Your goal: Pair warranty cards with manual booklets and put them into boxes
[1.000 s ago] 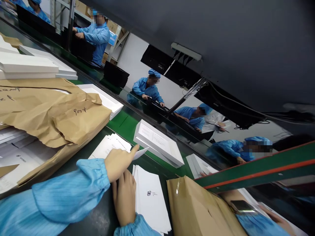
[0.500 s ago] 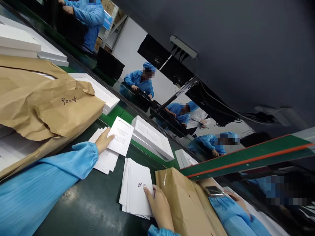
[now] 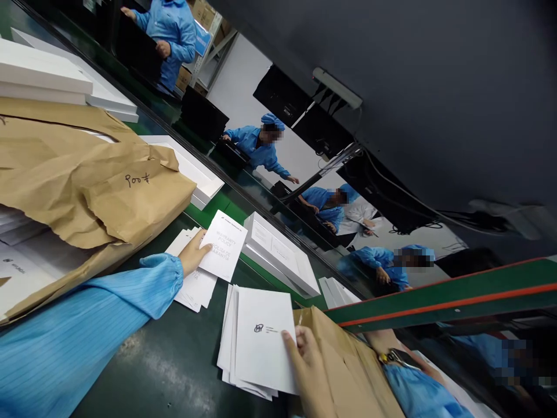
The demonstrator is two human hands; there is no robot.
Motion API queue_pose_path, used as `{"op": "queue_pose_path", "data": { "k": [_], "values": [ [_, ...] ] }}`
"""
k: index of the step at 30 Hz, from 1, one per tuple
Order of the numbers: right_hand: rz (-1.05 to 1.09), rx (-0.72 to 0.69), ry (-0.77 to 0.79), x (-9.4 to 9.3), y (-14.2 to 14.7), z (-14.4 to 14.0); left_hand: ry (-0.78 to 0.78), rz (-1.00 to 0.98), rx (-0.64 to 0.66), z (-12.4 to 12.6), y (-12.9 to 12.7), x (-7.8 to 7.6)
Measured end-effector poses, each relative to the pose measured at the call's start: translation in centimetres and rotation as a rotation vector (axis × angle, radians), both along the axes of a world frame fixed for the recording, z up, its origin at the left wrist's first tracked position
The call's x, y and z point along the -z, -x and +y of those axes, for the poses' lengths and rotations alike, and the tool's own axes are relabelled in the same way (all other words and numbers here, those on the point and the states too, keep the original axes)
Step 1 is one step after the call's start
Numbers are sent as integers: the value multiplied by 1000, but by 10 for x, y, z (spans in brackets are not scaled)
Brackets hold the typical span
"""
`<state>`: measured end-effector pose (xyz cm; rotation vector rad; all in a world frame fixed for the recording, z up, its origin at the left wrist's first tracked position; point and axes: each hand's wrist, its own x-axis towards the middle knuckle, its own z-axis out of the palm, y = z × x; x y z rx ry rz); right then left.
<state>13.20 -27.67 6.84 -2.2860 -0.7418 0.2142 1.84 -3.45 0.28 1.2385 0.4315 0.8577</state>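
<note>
My left hand (image 3: 194,253) is closed on a white warranty policy booklet (image 3: 223,246), pinching its left edge. Beneath it, a loose pile of similar white booklets (image 3: 194,293) lies on the dark green table (image 3: 143,371). Lower right of that, my right hand (image 3: 311,371) grips the right edge of a white booklet with a black logo (image 3: 265,357), thumb on its face. This one is raised over a fanned stack of white booklets (image 3: 225,345). Part of the right hand's fingers is hidden behind the booklet.
A torn brown paper package (image 3: 143,197) with white printed papers inside fills the left. Another brown paper package (image 3: 348,354) stands at my right, beside a co-worker's sleeve (image 3: 418,389). White boxes (image 3: 282,255) line the green belt beyond. A green rail (image 3: 435,299) crosses at right.
My right hand has lifted the top logo booklet slightly off its stack. My left hand still holds the warranty booklet over its pile. The whole view has shifted a little.
</note>
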Motion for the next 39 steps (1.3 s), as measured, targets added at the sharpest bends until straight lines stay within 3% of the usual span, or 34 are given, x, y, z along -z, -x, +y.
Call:
{"op": "queue_pose_path", "data": {
  "k": [3, 6, 8, 10, 14, 18, 20, 22, 24, 27, 29, 34, 39],
  "values": [
    [11, -3, -271, -26, 4, 18, 21, -83, 71, -2, 0, -1],
    [-335, 18, -349, -41, 19, 54, 42, -140, 126, -8, 1, -5],
    [-627, -17, -274, -35, 33, 81, 44, -179, 165, -14, 2, -9],
    [-797, -157, -180, -19, 48, 105, 63, -236, 234, -21, 3, -12],
    [-842, -355, -29, 17, 68, 125, 122, -350, 271, -28, 3, -16],
    [-720, -506, -72, 26, 61, 114, 129, -289, 168, -24, 2, -17],
    [-650, -437, -184, 24, 46, 106, 111, -253, 169, -22, 1, -16],
    [-500, -269, -319, 21, 30, 98, 98, -224, 168, -21, -1, -13],
    [-167, -163, -407, 21, 16, 91, 97, -202, 167, -20, -3, -10],
    [499, -235, -385, 26, 7, 84, 110, -198, 188, -19, -4, -6],
    [756, -271, -329, 30, 6, 81, 120, -204, 201, -18, -5, -5],
    [777, -200, -402, 39, 6, 82, 131, -258, 337, -14, -4, -4],
    [753, -227, -466, 39, 7, 85, -119, -166, 441, -10, -3, -2]
  ]
}}
